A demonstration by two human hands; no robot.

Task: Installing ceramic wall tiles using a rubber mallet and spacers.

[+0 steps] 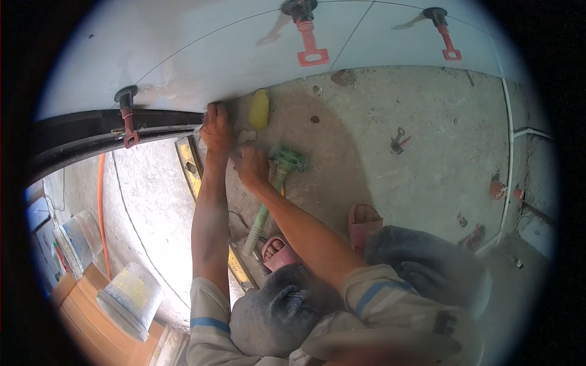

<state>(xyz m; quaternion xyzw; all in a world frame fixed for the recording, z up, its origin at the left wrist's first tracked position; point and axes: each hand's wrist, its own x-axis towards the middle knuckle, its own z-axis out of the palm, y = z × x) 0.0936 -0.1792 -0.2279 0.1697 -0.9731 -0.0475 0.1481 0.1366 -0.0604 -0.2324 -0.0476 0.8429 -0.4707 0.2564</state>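
My left hand [217,129] is at the lower edge of the large pale wall tile [201,67], beside the end of a dark door or frame rail [79,137]. Its fingers are bent and pressed together, and whatever they grip is hidden. Just right of it and nearer to me, my right hand [251,166] is closed, close to a small pale flake [246,136] on the floor. A yellow sponge [259,108] lies beyond my hands. To the right of my right hand lies a green mallet-like tool [289,160], its ribbed handle toward my feet.
Red-handled tile levelling clips [312,46] stick out of the wall joints. A yellow spirit level [190,166] runs beneath my left arm. Left are an orange hose [102,207], a cable and a clear bucket [129,299]. A loose clip [400,141] lies on the concrete floor.
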